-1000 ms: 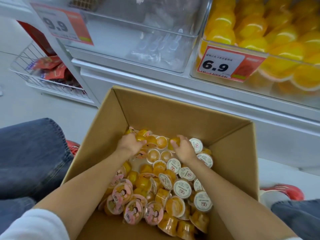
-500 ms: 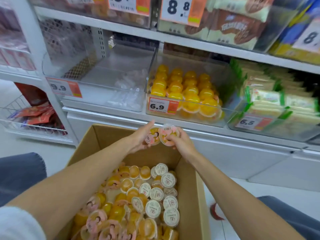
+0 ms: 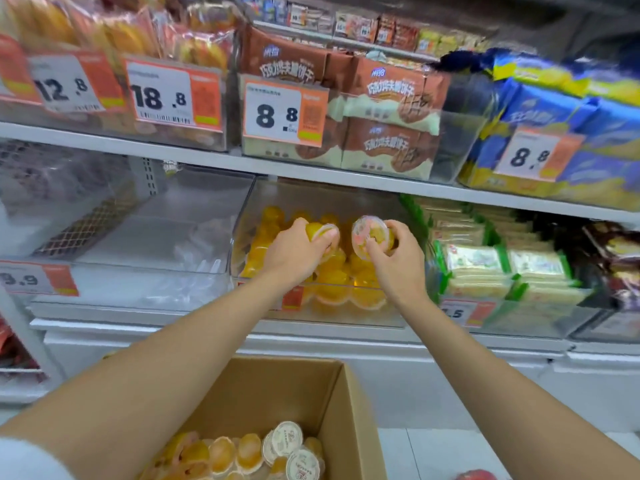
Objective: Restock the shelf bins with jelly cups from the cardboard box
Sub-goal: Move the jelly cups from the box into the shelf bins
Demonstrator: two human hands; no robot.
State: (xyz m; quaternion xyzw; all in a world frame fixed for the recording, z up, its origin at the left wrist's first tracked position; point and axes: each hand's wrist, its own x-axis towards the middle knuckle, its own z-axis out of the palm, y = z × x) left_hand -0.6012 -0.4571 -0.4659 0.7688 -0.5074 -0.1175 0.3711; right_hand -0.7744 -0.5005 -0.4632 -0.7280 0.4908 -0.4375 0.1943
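Note:
My left hand (image 3: pixel 294 252) grips an orange jelly cup (image 3: pixel 320 231) over the clear shelf bin (image 3: pixel 377 315) that holds several orange jelly cups (image 3: pixel 332 278). Beside it, my right hand (image 3: pixel 394 261) holds another jelly cup (image 3: pixel 370 237) by its rim, its pink printed lid facing me. Both hands are inside the bin's opening, above the pile. Below, the open cardboard box (image 3: pixel 273 386) sits on the floor with several jelly cups (image 3: pixel 242 452) in it, some showing white lids.
An empty clear bin (image 3: pixel 145 271) with a 9.9 price tag stands to the left. Green-edged snack packs (image 3: pixel 502 268) fill the bin to the right. The shelf above (image 3: pixel 311 171) hangs close over the bins and carries biscuit packs (image 3: pixel 381 126) and price tags.
Both hands lifted jelly cups out of the box, rose past the shelf front and now reach into the bin of orange cups. My view tilted up from the box to the shelves.

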